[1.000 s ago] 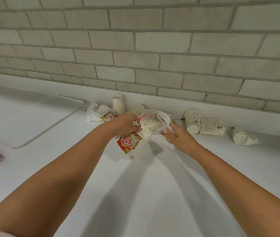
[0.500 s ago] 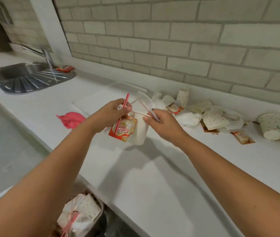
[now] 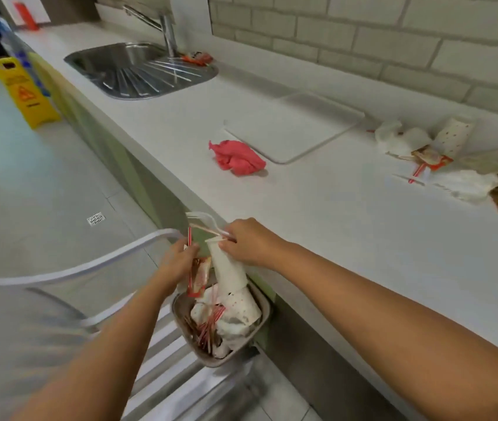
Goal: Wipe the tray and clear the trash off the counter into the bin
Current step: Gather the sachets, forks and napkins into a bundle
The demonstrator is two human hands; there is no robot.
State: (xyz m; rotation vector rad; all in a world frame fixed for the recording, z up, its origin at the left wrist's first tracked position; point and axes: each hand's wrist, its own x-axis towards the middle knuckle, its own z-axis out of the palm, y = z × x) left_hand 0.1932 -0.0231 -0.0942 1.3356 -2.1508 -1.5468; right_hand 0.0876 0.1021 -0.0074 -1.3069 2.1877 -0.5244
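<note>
Closest, below the bench's front edge, the bin [image 3: 177, 311] stands open and nearly full of spotted paper cups, napkins and red-striped straws. Directly above it the left grip [image 3: 178, 259] is curled round a red sachet [image 3: 199, 278] and an upright striped straw [image 3: 189, 238], the sachet hanging over the bin's mouth. Just beside it, the right grip [image 3: 247, 243] pinches the rim of a white paper cup [image 3: 228, 268] together with a clear plastic fork [image 3: 203, 218]; the cup tilts down, its base touching the heap in the bin. Farther off on the white bench [image 3: 333, 226] lies a crumpled pink cloth [image 3: 237, 158], just beside the white tray [image 3: 296, 129]. To the right, well apart from both grips, the remaining trash [image 3: 454, 168] lies scattered near the brick wall. Farthest left is the steel sink [image 3: 138, 68].
</note>
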